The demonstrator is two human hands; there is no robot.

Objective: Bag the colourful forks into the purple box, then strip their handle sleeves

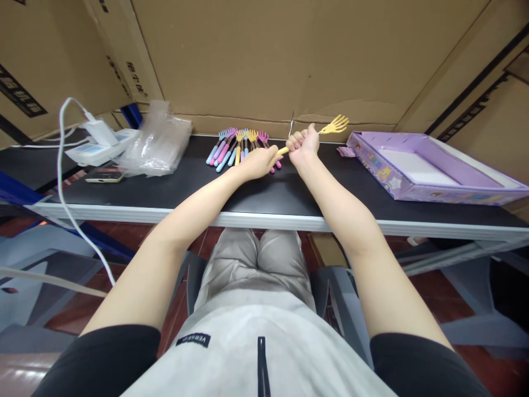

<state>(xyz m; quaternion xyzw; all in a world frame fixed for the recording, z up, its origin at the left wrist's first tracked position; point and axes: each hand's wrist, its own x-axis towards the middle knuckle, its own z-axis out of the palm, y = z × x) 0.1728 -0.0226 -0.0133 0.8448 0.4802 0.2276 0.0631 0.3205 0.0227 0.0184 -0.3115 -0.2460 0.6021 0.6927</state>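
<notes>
My right hand (305, 144) is closed around the shaft of a yellow back scratcher (334, 127), whose hand-shaped head points up and to the right. My left hand (259, 161) grips the yellow handle end (282, 150) of the same scratcher. Both hands rest over the black table (165, 193). Just behind my left hand lies a row of several scratchers (237, 144) with pink, blue and yellow handles.
An open purple box (425, 171) lies at the right of the table. A pile of clear plastic bags (155, 144) sits at the left, next to a phone (104, 175) and a white charger (99, 142) with a cable. Cardboard walls stand behind.
</notes>
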